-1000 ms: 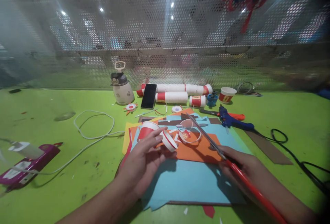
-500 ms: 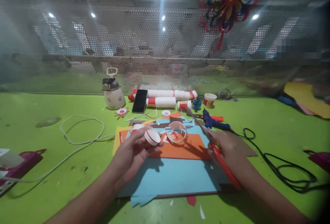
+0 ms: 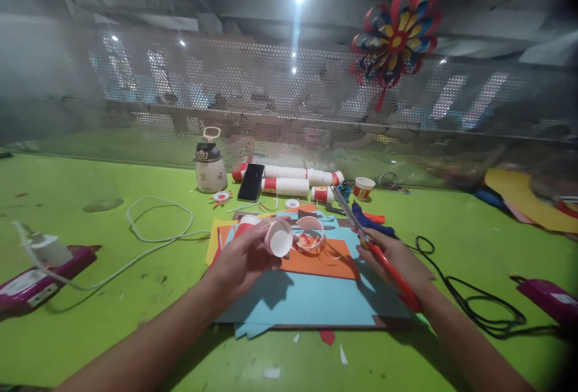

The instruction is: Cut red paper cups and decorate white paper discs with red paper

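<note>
In the head view, the person's two bare hands are raised over a pile of coloured paper on a green table [image 3: 158, 344]. The left hand [image 3: 244, 259] has its fingers closed around the side of a cut-down paper cup [image 3: 280, 238], white with a red edge, its round face turned toward the camera. This piece is left of centre, above the blue sheet [image 3: 316, 298] and orange sheet [image 3: 334, 262]. The right hand [image 3: 395, 253] is wrapped around red-handled scissors [image 3: 392, 274], blades pointing forward and away from the cup piece; whether the fingers pass through the handle loops, I cannot tell. Between the hands, a curled white paper ring [image 3: 316, 230] rests on the pile; a red-and-white cup [image 3: 246, 223] shows behind the left hand. Beyond lie a smartphone [image 3: 251, 182], a drink bottle [image 3: 211, 172] and a row of stacked paper cups [image 3: 286, 187]. A blue glue gun [image 3: 372, 222] lies just past the right hand, its black cord [image 3: 478, 312] looping to the right. As a judgement: squeezing too hard could crease the thin cup piece; blades brought across carelessly could nick the left fingertips or catch the loose ring; and a wide sweep of the right arm could snag the cord and drag the glue gun.
</note>
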`<state>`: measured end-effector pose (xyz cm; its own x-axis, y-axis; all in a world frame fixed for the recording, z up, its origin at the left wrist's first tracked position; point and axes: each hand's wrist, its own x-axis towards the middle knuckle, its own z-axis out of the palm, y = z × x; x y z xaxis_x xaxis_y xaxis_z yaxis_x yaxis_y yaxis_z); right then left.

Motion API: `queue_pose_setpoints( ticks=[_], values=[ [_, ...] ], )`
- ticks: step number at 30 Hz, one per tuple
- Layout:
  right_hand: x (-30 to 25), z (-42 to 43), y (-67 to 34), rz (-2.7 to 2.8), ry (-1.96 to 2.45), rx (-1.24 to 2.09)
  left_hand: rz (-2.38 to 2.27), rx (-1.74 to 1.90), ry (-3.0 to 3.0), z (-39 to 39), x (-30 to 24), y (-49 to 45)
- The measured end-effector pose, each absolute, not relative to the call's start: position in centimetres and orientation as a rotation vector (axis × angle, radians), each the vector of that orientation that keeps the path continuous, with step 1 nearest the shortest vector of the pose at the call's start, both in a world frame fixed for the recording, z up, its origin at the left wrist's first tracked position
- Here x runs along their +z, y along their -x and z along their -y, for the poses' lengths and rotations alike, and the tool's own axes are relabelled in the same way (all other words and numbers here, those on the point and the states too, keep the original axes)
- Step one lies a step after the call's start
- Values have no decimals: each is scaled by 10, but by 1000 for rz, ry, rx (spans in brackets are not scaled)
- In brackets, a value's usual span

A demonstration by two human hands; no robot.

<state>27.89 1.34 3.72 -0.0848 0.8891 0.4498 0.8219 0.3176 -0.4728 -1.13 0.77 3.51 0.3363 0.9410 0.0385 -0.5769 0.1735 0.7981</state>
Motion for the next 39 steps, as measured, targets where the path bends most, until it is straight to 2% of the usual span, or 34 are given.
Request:
queue_pose_setpoints(
  ticks=[13, 21, 29, 33, 36, 39],
  values=[
    [18, 0, -259, 2056, 1336, 147, -696, 1312, -932, -17, 35, 18],
    [24, -2, -257, 2029, 1417, 218, -595, 1828, -858, -33, 69, 60],
    [42, 6, -258, 2100, 1398, 274, -672, 1485, -975, -32, 63, 42],
    [64, 14, -258, 2195, 1307, 450, -724, 1287, -1160, -26, 68, 31],
    [75, 14, -258, 2264, 1250, 539, -765, 1222, -1242, -25, 65, 26],
    [72, 10, -262, 2291, 1249, 480, -775, 1195, -1273, -26, 56, 21]
  ],
)
